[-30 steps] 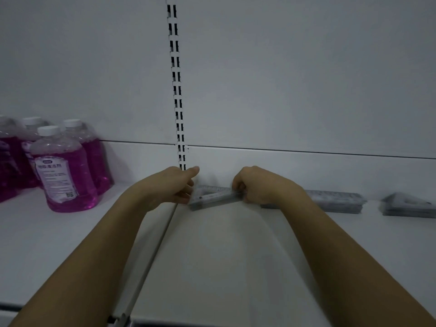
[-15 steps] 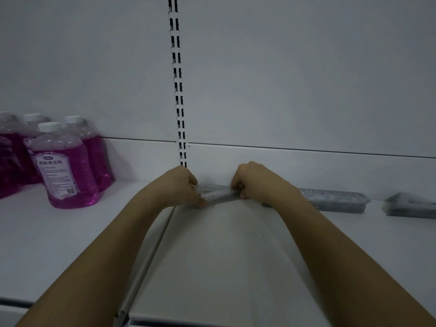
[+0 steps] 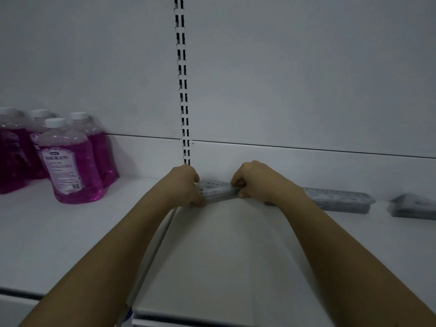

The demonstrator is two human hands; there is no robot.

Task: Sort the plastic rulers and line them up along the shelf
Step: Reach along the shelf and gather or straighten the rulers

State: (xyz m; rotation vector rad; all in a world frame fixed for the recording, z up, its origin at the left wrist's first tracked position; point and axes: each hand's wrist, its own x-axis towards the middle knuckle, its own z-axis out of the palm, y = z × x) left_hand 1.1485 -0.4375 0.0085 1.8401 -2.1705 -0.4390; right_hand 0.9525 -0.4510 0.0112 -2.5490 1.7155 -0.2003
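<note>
A stack of clear plastic rulers (image 3: 218,190) lies at the back of the white shelf (image 3: 226,251), near the rear wall. My left hand (image 3: 186,185) grips its left end and my right hand (image 3: 254,180) grips its right end. A longer stack of straight rulers (image 3: 342,200) lies to the right, partly hidden behind my right forearm. Further right, at the frame edge, sits a stack of triangular set-square rulers (image 3: 415,206).
Several bottles of purple liquid (image 3: 70,161) with white caps stand at the back left of the adjoining shelf. A slotted upright (image 3: 182,90) runs up the back wall above my hands. A seam between the two shelf boards runs forward under my left forearm.
My left hand has closed its fingers around the left end of the ruler stack, whose thumb was raised before. The stack has been pushed a little closer to the back wall.
</note>
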